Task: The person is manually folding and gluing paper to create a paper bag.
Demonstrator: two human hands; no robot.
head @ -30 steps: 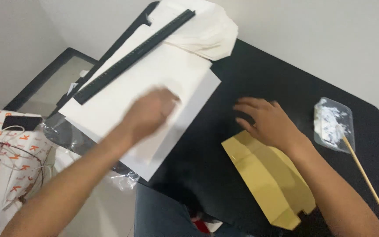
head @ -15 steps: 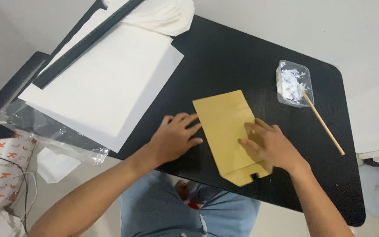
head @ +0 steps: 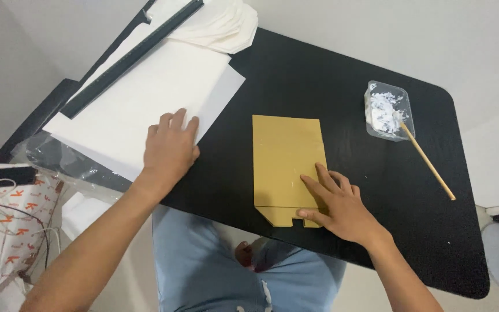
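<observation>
A person seated at a black tabletop (head: 319, 86) looks down at both bare hands. The right hand (head: 339, 205) lies flat, fingers spread and gripping nothing, pressing the near right corner of a flat gold card cutout (head: 287, 159) that sits at the middle of the tabletop. The left hand (head: 170, 150) rests palm down, its grip open and empty, on the near edge of a stack of large white sheets (head: 145, 101) to the left. A long black ruler (head: 131, 55) lies diagonally across the far side of the sheets. At the far right, a clear plastic tray of white paste (head: 388, 110) holds a thin wooden stick (head: 428, 164) that slants toward the near right.
</observation>
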